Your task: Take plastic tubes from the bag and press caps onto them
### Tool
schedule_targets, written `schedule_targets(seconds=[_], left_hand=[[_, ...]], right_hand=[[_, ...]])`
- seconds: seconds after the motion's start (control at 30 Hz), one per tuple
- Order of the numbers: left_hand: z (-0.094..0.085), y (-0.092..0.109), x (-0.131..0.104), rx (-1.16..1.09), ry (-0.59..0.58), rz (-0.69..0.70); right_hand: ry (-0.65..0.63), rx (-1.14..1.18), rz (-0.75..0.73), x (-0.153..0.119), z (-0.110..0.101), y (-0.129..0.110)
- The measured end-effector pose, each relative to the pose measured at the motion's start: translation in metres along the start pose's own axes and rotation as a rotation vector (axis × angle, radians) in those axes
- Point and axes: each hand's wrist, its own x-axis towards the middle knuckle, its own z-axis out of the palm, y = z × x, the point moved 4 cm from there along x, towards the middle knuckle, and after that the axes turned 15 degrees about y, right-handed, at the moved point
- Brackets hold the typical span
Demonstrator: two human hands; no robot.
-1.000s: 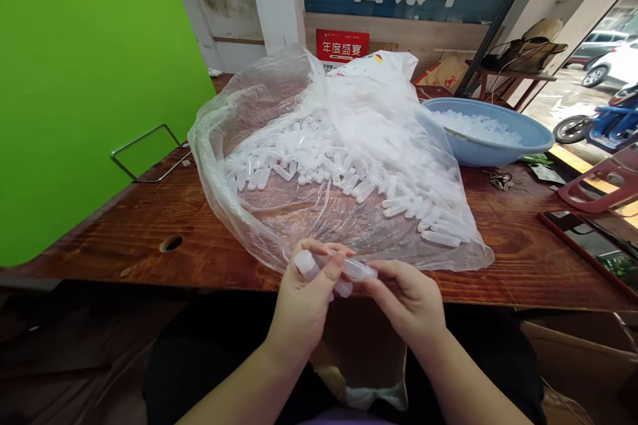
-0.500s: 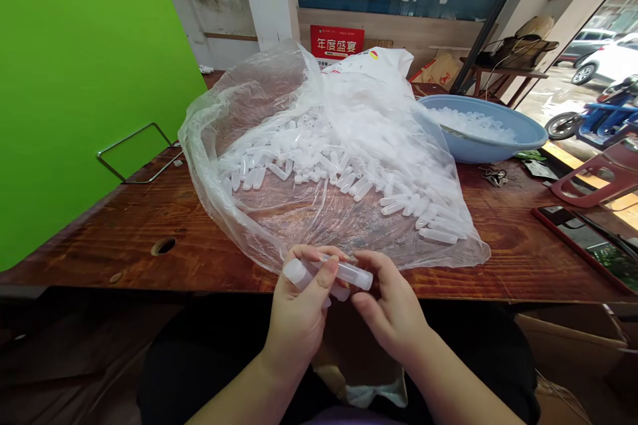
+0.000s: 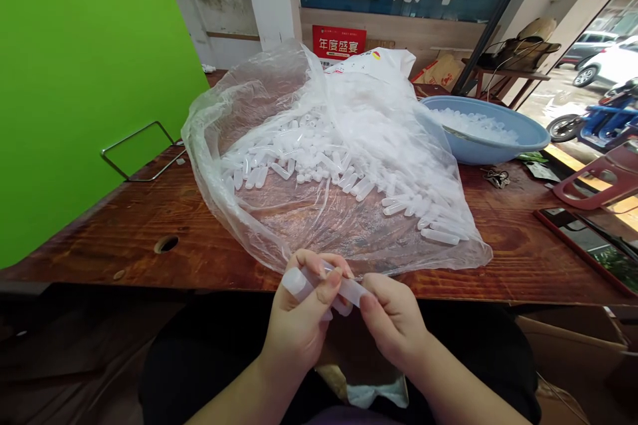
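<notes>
Both hands are working close together just in front of the near edge of the clear plastic bag [image 3: 294, 216], and one slim tube [image 3: 352, 292] is bridging them. On its left end, the left hand [image 3: 298, 322] is gripping that tube between thumb and fingers, while the right hand [image 3: 399, 319] is pinching the other end, its thumb lying along the side. Within the left hand's curled fingers, a white-ended tube [image 3: 296, 284] is also sitting, slanting across the palm, and a rounded translucent end [image 3: 341, 308] is poking out below (how many pieces that hand is holding altogether, I cannot tell). Whether the fingertips are touching the bag's edge is also unclear.

Inside the bag, a heap of small white tubes [image 3: 304, 153] is spreading across the middle and trailing toward the right corner. Beneath the bag, a brown wooden table [image 3: 134, 232] is carrying everything. To the right of the bag, a blue basin [image 3: 498, 153] is holding more white pieces [image 3: 473, 127], a bunch of keys [image 3: 497, 178] is lying near it, and a red-edged reflective slab [image 3: 588, 246] is resting farther out. Behind the bag, a red sign [image 3: 339, 45] is standing; to its left, a green panel [image 3: 94, 80] is rising.
</notes>
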Motion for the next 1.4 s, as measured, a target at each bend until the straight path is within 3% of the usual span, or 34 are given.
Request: schedule_targets(seconds=[0.1, 0.17, 0.23, 0.3, 0.4, 0.47, 0.5, 0.57, 0.73, 0.8, 0.87, 0.93, 1.03, 1.13, 1.2, 1.27, 1.33, 1.4], left_hand=[[0.002, 0.001, -0.003, 0.009, -0.026, 0.052], [0.001, 0.003, -0.002, 0.014, -0.014, 0.067], [0.000, 0.005, 0.001, -0.002, 0.041, 0.063], [-0.003, 0.007, 0.005, -0.031, 0.111, 0.050], [-0.005, 0.007, 0.007, -0.047, 0.154, 0.012], [-0.005, 0.006, 0.006, -0.040, 0.147, -0.014], [-0.005, 0.006, 0.005, -0.041, 0.143, -0.021], [-0.006, 0.004, 0.003, -0.047, 0.132, -0.020], [-0.010, 0.002, 0.002, -0.013, 0.114, 0.100], [-0.014, 0.003, 0.000, 0.031, 0.122, 0.168], [-0.021, 0.005, -0.003, 0.106, 0.131, 0.251], [-0.030, 0.005, -0.009, 0.222, 0.089, 0.340], [-0.037, -0.011, -0.018, 0.543, -0.190, 0.414], [-0.043, -0.049, -0.015, 1.106, -0.496, 0.341], [-0.048, -0.071, -0.004, 1.443, -0.497, 0.246], [-0.049, -0.084, 0.008, 1.646, -0.411, 0.148], [-0.047, -0.088, 0.015, 1.749, -0.352, 0.077], [-0.044, -0.080, 0.016, 1.758, -0.366, 0.055]], right_hand=[[-0.100, 0.408, 0.547, -0.009, 0.021, 0.013], [-0.115, 0.477, 0.728, -0.013, 0.027, 0.016], [-0.008, 0.330, 0.583, -0.008, 0.019, 0.013], [0.096, 0.057, 0.198, 0.000, 0.005, 0.003], [0.106, -0.369, -0.352, 0.002, -0.004, -0.013], [0.091, -0.517, -0.534, 0.000, -0.002, -0.017], [0.093, -0.528, -0.556, -0.001, 0.000, -0.016], [0.086, -0.433, -0.442, -0.002, 0.006, -0.012], [0.013, 0.160, 0.240, -0.011, 0.026, 0.015], [-0.104, 0.240, 0.369, -0.012, 0.027, 0.016], [-0.250, 0.116, 0.332, -0.006, 0.018, 0.009], [-0.283, -0.119, 0.181, 0.011, -0.001, -0.002], [-0.126, -0.504, -0.013, 0.053, -0.028, -0.019], [-0.103, -0.921, -0.112, 0.102, -0.025, -0.018], [-0.153, -1.130, -0.152, 0.134, -0.011, -0.008], [-0.144, -1.189, -0.173, 0.160, 0.005, 0.006], [-0.120, -1.218, -0.178, 0.178, 0.020, 0.020], [-0.115, -1.235, -0.171, 0.188, 0.031, 0.033]])
